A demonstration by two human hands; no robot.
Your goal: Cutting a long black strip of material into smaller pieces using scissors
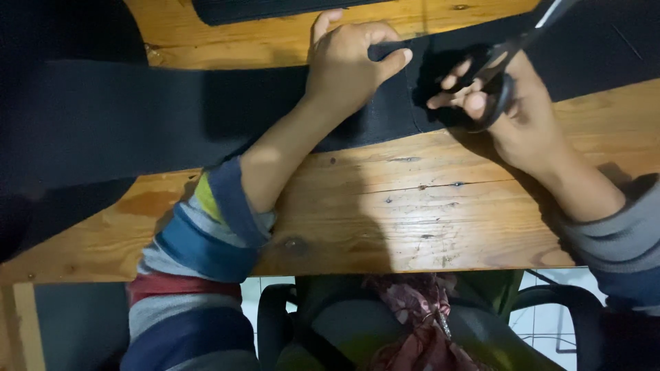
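Working at a wooden counter (412,206): left hand (347,65) pressing down on a wide black band of fabric (137,117), thumb and fingers pinching a raised fold at its upper edge; right hand (512,103) gripping black-handled scissors (498,75), fingers threaded through the loops and curled closed around them. Band lying flat across the far half of the counter, its long axis running left to right, one end trailing off the left edge into shadow, the other passing under both hands toward the right. Scissors angling up and to the right, blades pointing away toward the upper right corner, tips out of view; whether the blades are parted cannot be told. Judging by the pose, cutting or trimming across the band, just right of the pinched fold, being the step in hand; next move apparently calling for steady tension from the left hand and blades squared across the band's width. Striped sleeves (199,233) resting at the near edge.
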